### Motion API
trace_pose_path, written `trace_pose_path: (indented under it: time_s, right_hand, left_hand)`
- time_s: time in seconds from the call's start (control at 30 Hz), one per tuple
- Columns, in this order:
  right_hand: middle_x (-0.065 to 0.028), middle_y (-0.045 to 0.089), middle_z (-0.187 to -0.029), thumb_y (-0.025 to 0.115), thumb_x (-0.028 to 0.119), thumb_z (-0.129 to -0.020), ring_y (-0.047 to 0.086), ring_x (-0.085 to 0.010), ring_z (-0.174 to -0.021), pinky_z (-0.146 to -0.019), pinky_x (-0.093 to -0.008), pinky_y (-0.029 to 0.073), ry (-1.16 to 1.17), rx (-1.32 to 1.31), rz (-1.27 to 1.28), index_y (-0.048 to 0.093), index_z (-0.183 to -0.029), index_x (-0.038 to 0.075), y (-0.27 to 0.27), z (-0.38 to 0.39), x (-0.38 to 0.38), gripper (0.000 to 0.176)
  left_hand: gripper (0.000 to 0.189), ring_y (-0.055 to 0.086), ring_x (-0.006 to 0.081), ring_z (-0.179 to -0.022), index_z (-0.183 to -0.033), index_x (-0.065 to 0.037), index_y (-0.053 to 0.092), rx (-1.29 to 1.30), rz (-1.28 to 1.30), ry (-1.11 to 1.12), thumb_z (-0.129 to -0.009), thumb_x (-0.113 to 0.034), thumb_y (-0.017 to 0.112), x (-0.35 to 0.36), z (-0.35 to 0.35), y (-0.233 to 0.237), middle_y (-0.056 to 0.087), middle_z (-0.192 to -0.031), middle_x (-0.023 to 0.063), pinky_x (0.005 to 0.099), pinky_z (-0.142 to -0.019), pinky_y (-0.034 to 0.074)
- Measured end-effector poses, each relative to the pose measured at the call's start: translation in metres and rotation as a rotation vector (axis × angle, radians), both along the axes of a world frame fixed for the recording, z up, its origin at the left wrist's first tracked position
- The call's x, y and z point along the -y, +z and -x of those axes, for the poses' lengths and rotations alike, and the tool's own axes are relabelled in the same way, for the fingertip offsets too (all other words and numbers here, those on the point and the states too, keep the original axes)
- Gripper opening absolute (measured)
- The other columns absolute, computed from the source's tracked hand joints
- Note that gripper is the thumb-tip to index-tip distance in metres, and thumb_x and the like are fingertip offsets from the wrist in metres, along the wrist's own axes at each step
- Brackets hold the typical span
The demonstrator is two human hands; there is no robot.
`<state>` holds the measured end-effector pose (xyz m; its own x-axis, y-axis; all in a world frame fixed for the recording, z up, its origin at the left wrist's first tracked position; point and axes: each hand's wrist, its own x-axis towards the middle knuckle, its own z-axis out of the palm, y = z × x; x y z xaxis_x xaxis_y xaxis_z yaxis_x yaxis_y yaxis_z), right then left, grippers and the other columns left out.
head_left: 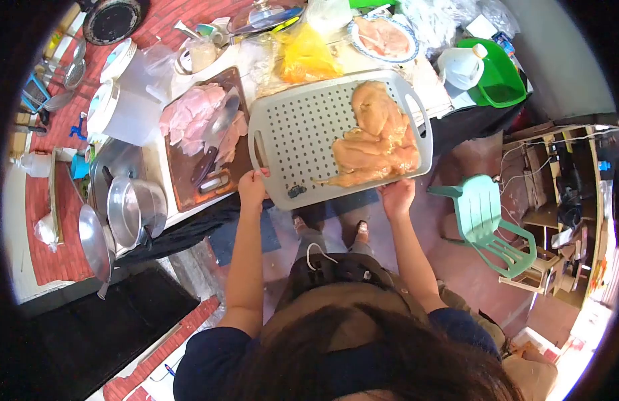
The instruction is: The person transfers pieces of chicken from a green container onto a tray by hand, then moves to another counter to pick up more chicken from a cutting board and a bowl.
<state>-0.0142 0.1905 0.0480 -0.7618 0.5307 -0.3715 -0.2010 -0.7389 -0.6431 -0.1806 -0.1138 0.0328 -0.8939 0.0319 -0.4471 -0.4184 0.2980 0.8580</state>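
A grey tray [299,137] with dark dots and a handle slot at each end is held out in front of me. Several pieces of yellowish, coated raw meat [379,137] lie on its right half. My left hand [254,187] grips the tray at its near left corner, thumb on the rim. On the near right edge, my right hand [396,196] holds it from below, its fingers partly hidden under the tray. Left of the tray, a brown cutting board [182,170] bears pale pink raw meat [192,113] and a knife [216,134] with a dark handle.
Behind the tray are a yellow plastic bag [306,57] and a plate of meat [384,39]. A green basin [493,77] and a plastic jug [461,65] stand at the right. Metal pans [125,210] sit at the left; a green chair [486,224] stands on the floor.
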Motion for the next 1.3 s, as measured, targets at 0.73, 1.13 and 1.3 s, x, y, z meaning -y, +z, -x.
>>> trace_pose_path:
  time_s: [0.73, 1.13, 1.3]
  right_hand:
    - [-0.0259, 0.037, -0.127, 0.029, 0.048, -0.093, 0.054, -0.0365, -0.102, -0.083, -0.039, 0.05, 0.544, 0.188, -0.137, 0.02, -0.132, -0.004, 0.021, 0.015, -0.053, 0.065]
    - [-0.02, 0.03, -0.134, 0.032, 0.04, -0.094, 0.047, -0.0342, -0.112, -0.088, -0.0382, 0.049, 0.541, 0.106, -0.142, 0.019, -0.133, -0.002, 0.028, 0.022, -0.049, 0.059]
    - [-0.0205, 0.032, -0.133, 0.032, 0.04, -0.095, 0.048, -0.0327, -0.111, -0.088, -0.0378, 0.049, 0.538, 0.105, -0.125, 0.021, -0.132, -0.003, 0.026, 0.024, -0.05, 0.058]
  left_hand:
    - [0.022, 0.061, 0.0267, -0.064, -0.083, 0.0, 0.057, -0.334, 0.325, 0.035, -0.085, -0.02, 0.046, 0.001, -0.019, 0.0, 0.058, -0.069, 0.0174, 0.0366, -0.057, 0.046]
    - [0.027, 0.057, 0.0399, -0.083, -0.089, -0.003, 0.057, -0.295, 0.677, -0.122, -0.085, -0.027, 0.045, -0.004, -0.009, 0.019, 0.06, -0.084, 0.0226, 0.0487, -0.072, 0.044]
    - [0.028, 0.057, 0.0409, -0.083, -0.098, -0.006, 0.057, -0.451, 0.757, -0.048, -0.085, -0.027, 0.044, -0.015, -0.013, 0.028, 0.061, -0.085, 0.0231, 0.0499, -0.073, 0.043]
